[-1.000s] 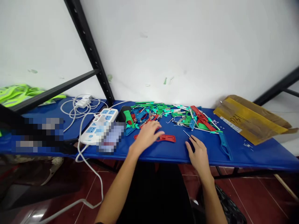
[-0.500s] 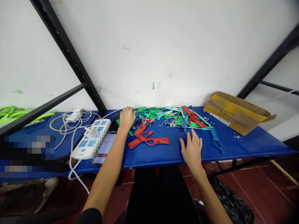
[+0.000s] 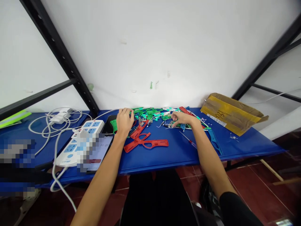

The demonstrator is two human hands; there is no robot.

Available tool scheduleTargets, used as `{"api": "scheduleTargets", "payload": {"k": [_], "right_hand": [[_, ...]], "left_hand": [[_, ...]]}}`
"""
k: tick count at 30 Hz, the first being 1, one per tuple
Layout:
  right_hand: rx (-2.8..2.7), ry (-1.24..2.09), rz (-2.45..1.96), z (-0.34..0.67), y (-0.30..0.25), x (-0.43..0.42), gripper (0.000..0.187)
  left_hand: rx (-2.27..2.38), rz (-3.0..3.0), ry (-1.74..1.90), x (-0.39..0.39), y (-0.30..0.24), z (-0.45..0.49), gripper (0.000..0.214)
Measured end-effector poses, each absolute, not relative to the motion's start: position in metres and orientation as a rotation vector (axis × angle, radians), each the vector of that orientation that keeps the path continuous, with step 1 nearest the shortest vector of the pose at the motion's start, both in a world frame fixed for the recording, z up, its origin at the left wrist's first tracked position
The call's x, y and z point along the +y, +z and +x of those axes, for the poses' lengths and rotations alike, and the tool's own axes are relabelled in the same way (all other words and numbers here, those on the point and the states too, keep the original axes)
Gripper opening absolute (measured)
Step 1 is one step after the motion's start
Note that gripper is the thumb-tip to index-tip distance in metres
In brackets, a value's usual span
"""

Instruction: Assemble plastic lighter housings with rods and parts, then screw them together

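Note:
A heap of red, green and blue plastic parts [image 3: 162, 116] with thin metal pins lies on the blue table [image 3: 178, 152] near the wall. My left hand [image 3: 124, 121] rests palm down on the heap's left edge, fingers curled over green pieces; what it grips, if anything, is hidden. My right hand [image 3: 182, 119] reaches into the middle of the heap, fingers curved and pinching at small parts I cannot name. A long red plastic piece [image 3: 147, 144] lies flat in front of the heap between my arms. A blue piece [image 3: 214, 140] lies to the right.
A white power strip [image 3: 78, 138] with tangled white cables [image 3: 55, 121] and a phone [image 3: 97, 152] sit at the left. A flattened cardboard box [image 3: 231, 113] lies at the right. Black shelf struts [image 3: 63, 59] cross on both sides. Red tiled floor lies below.
My right hand has moved from the table's front edge forward into the heap. My left hand has stayed at the heap's left edge. The view has shifted slightly.

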State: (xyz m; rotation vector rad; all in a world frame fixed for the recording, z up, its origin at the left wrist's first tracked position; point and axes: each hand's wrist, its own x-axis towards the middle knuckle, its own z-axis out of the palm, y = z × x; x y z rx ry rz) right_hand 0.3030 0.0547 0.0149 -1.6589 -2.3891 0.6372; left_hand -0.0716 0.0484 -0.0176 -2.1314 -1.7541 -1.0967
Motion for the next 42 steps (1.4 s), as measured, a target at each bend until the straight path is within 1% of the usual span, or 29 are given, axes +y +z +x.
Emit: {"api": "scheduleTargets", "payload": {"k": [4,7,10,12,14,16,19,22,24,27,30,35,39,42], "right_hand": [[-2.275,0.636,-1.649,0.324,0.010,0.042,0.046],[-2.172,0.532,-1.722,0.340,0.012,0.037,0.045],[-2.125,0.431,-1.777,0.350,0.017,0.037,0.032],[-2.160,0.471,-1.791,0.354,0.021,0.035,0.022],[-2.206,0.571,-1.808,0.358,0.025,0.031,0.016],[-2.225,0.656,-1.844,0.364,0.029,0.023,0.016],[-2.185,0.665,-1.922,0.375,0.028,0.004,0.025],[-2.084,0.497,-1.962,0.388,0.014,-0.023,0.031],[-2.009,0.367,-1.986,0.398,-0.001,-0.041,0.029],[-1.955,0.270,-2.036,0.414,-0.021,-0.060,0.030],[-1.978,0.184,-2.023,0.421,-0.032,-0.062,0.024],[-2.091,0.075,-1.891,0.408,-0.032,-0.041,0.012],[-2.183,0.144,-1.728,0.390,-0.032,-0.025,0.013],[-2.228,0.256,-1.602,0.376,-0.034,-0.019,0.010]], "left_hand": [[-1.737,-2.114,-1.119,0.049,-0.018,-0.072,0.031],[-1.706,-2.143,-1.122,0.050,-0.020,-0.068,0.030],[-1.684,-2.172,-1.137,0.050,-0.021,-0.065,0.028],[-1.677,-2.179,-1.140,0.050,-0.021,-0.065,0.028],[-1.673,-2.183,-1.133,0.050,-0.021,-0.067,0.028],[-1.677,-2.180,-1.129,0.050,-0.021,-0.069,0.028],[-1.674,-2.176,-1.130,0.050,-0.022,-0.072,0.028],[-1.638,-2.183,-1.134,0.051,-0.023,-0.073,0.028],[-1.611,-2.191,-1.136,0.052,-0.024,-0.073,0.028],[-1.580,-2.222,-1.130,0.054,-0.025,-0.072,0.027],[-1.543,-2.260,-1.143,0.055,-0.027,-0.070,0.027],[-1.508,-2.295,-1.179,0.056,-0.029,-0.068,0.027],[-1.479,-2.357,-1.194,0.057,-0.030,-0.066,0.025],[-1.456,-2.390,-1.195,0.057,-0.031,-0.064,0.025]]}}
